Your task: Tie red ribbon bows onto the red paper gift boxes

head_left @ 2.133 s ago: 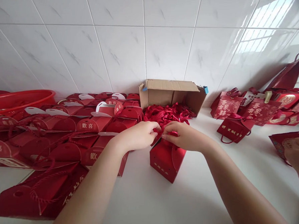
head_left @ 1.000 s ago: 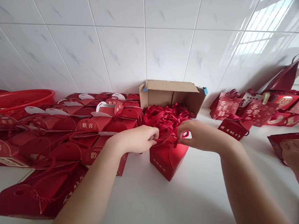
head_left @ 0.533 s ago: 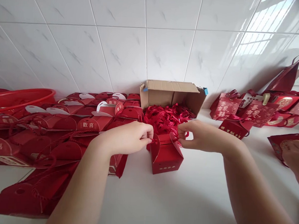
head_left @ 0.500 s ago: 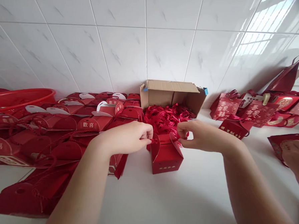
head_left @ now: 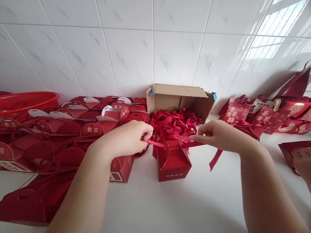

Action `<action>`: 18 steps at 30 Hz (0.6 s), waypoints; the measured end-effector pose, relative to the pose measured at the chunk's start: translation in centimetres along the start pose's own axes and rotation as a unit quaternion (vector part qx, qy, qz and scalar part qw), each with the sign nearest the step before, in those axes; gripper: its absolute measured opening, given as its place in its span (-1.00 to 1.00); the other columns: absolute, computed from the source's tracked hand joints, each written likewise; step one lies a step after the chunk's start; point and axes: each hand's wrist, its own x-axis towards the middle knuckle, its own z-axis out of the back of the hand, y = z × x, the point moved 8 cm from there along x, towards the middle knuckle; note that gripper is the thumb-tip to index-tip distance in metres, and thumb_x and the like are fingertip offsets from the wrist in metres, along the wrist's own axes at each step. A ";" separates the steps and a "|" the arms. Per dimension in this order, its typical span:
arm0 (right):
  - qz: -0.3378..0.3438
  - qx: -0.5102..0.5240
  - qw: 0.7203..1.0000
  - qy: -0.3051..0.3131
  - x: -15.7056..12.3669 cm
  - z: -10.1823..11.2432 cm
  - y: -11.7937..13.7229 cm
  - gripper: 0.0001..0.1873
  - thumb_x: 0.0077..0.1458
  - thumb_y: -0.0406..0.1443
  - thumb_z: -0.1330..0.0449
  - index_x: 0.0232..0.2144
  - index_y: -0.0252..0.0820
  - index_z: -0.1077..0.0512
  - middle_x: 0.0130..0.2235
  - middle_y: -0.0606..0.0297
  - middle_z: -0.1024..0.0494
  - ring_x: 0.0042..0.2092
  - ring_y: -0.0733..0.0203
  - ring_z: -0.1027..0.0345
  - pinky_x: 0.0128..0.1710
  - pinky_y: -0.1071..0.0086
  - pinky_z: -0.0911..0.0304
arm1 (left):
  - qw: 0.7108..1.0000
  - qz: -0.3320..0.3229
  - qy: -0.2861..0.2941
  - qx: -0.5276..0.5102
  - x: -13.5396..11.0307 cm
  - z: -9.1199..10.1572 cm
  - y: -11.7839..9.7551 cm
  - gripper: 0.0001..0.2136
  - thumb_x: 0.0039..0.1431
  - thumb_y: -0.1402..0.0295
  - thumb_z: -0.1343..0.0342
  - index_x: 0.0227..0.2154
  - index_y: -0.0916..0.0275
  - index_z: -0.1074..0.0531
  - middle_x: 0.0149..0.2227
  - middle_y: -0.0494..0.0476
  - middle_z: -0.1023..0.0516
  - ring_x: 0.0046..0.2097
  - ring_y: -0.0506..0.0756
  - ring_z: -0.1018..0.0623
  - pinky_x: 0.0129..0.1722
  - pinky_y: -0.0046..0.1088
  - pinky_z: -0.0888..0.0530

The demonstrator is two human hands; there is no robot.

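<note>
Drawn apart now, the left hand (head_left: 125, 139) and right hand (head_left: 219, 135) pinch the red satin ribbon (head_left: 156, 143) left-right across the red paper box (head_left: 174, 164).

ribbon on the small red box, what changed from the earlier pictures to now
The left hand and right hand, together over the red box two seconds ago, have drawn apart sideways, each gripping the ribbon, now taut across the box's flaps with a tail hanging below the right hand. The box has turned square to the camera. The cardboard box, stacked boxes and gift bags stayed put.
</note>
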 end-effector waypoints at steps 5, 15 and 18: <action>-0.021 -0.023 0.999 0.013 0.4 -0.3 -1.2 -0.48 -0.10 0.15 -0.18 -0.65 -0.15 -0.26 -0.63 0.42 -0.14 -0.58 0.34 0.05 -0.62 0.41 0.15 | 0.999 0.011 0.032 0.013 0.3 -1.1 0.1 -0.80 -0.27 0.54 0.06 -0.65 0.21 0.01 -0.60 -0.02 -0.01 -0.59 -0.01 0.03 -0.58 -0.39 0.08; -0.001 0.003 0.991 0.135 1.3 -3.4 -1.9 -0.51 0.00 0.08 -0.12 -0.70 -0.13 -0.26 -0.62 0.35 -0.14 -0.60 0.35 0.09 -0.60 0.37 0.15 | 0.995 0.055 0.022 0.086 2.2 -2.3 0.2 -0.83 -0.29 0.54 0.04 -0.72 0.21 -0.06 -0.64 0.02 -0.18 -0.62 0.00 -0.09 -0.56 -0.40 -0.01; -0.008 0.011 0.991 0.130 0.6 -2.4 -2.1 -0.42 -0.01 0.17 -0.08 -0.73 -0.15 -0.28 -0.65 0.39 -0.06 -0.62 0.37 0.13 -0.61 0.39 0.18 | 0.996 0.045 -0.050 0.066 1.8 -0.4 0.6 -0.87 -0.24 0.51 0.03 -0.67 0.18 -0.12 -0.62 0.00 -0.23 -0.60 0.01 -0.16 -0.57 -0.43 -0.05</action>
